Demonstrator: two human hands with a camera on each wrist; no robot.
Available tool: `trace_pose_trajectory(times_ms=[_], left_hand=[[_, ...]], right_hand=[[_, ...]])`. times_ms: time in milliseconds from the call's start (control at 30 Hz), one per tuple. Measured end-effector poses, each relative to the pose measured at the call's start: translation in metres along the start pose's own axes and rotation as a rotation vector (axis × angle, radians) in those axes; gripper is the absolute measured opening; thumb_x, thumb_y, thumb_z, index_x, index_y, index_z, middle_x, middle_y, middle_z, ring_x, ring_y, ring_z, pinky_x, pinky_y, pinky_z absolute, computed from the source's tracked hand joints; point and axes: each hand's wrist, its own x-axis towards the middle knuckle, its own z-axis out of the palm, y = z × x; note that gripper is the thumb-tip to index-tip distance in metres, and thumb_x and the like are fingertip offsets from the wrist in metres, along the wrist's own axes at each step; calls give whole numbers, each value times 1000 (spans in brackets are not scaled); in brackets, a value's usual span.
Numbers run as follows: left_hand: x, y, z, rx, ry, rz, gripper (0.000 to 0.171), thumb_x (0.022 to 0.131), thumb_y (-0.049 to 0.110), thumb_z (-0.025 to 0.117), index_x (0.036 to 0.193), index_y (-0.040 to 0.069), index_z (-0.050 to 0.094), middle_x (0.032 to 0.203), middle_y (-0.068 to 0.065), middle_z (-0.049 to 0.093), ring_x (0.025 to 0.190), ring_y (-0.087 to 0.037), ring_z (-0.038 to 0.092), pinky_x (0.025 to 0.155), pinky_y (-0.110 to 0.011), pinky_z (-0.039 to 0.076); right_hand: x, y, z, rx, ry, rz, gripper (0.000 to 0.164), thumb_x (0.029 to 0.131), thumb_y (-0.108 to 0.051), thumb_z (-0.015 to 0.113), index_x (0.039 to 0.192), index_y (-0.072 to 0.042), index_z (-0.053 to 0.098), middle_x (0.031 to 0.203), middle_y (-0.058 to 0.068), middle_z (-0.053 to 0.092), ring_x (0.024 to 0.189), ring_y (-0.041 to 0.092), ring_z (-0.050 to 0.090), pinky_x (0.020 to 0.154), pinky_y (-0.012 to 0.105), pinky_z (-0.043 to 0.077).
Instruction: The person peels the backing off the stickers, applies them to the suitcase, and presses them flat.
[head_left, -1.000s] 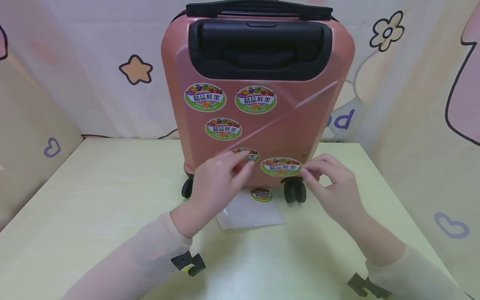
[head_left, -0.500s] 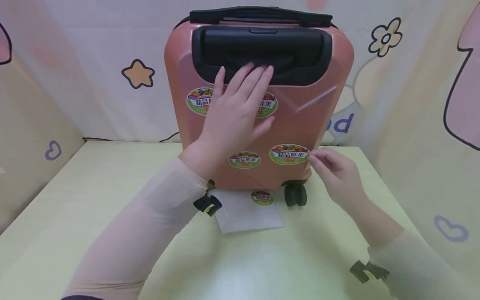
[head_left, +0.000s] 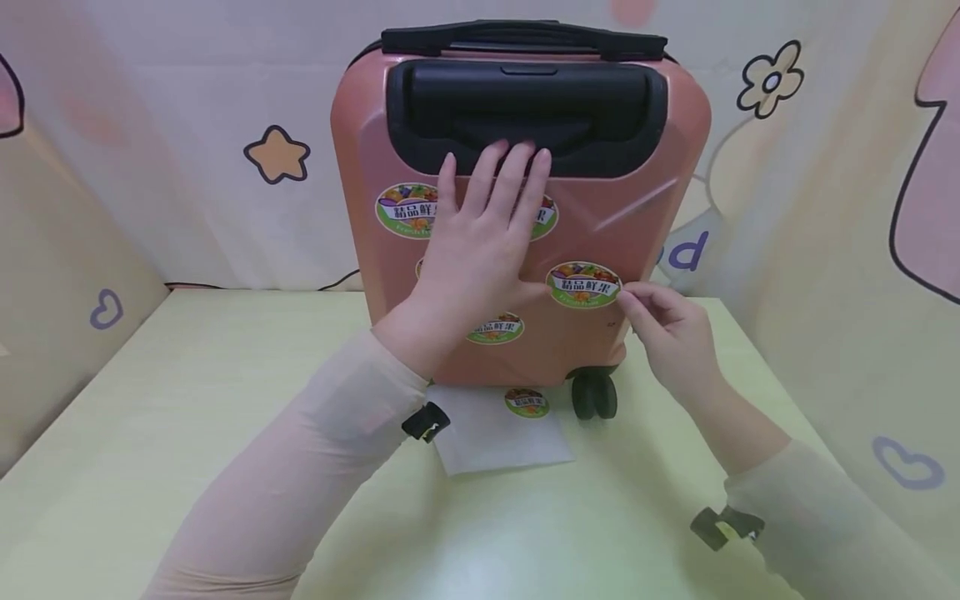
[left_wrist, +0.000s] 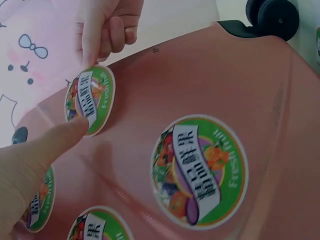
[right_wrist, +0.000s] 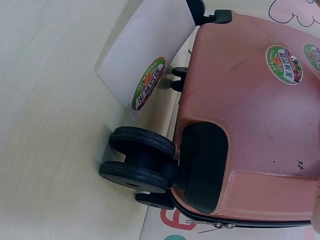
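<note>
A pink suitcase (head_left: 645, 217) with a black handle recess stands upright on the table. My left hand (head_left: 480, 250) lies spread over its front, fingers straight and tips at the recess's lower edge. My right hand (head_left: 678, 337) pinches the right edge of an oval fruit sticker (head_left: 583, 285) between thumb and fingertips. In the left wrist view, my left thumb (left_wrist: 60, 140) overlaps that sticker's near edge. Other matching stickers are on the suitcase: one at upper left (head_left: 405, 210), one lower down (head_left: 495, 328). The left hand partly hides several of them.
A white backing sheet (head_left: 491, 442) with one sticker (head_left: 527, 403) on it lies in front of the suitcase, partly under it. A black caster wheel (head_left: 594, 395) stands at the lower right. Patterned cloth walls (head_left: 187, 167) enclose the table's back and sides.
My left hand has risen from the lower stickers to the upper front and flattened there. My right hand has carried the pinched sticker upward, and its left edge now meets the left thumb.
</note>
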Motion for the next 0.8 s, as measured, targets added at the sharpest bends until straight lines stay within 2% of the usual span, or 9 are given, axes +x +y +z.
trace_pose_trajectory(times_ms=[233, 533, 633, 800], left_hand=[[0, 6, 6, 48, 21, -33, 111, 69, 66, 64, 149, 5, 15, 151, -15, 16, 138, -33, 6, 108, -53, -6], [-1, 8, 7, 61, 32, -47, 108, 72, 64, 63, 149, 6, 13, 152, -15, 14, 138, -33, 3, 108, -52, -8], [0, 8, 7, 58, 34, -48, 108, 72, 64, 63, 149, 6, 14, 151, -15, 14, 138, -33, 4, 108, -52, -8], [0, 9, 7, 48, 55, -43, 102, 75, 60, 63, 148, 6, 17, 150, -16, 17, 138, -33, 7, 109, -51, -6]], right_hand=[[1, 1, 2, 9, 0, 17, 18, 90, -8, 60, 101, 5, 66, 73, -2, 58, 61, 8, 46, 51, 16, 39], [4, 0, 4, -28, 2, 32, 23, 92, -15, 59, 102, 5, 66, 79, -12, 60, 67, 9, 50, 59, 14, 44], [5, -1, 4, -53, 14, 6, 23, 91, -15, 60, 101, 6, 66, 81, -11, 61, 68, 9, 52, 61, 13, 45], [5, -1, 6, -139, 55, -99, 15, 89, -9, 63, 94, 5, 68, 73, 1, 60, 65, 6, 49, 58, 12, 41]])
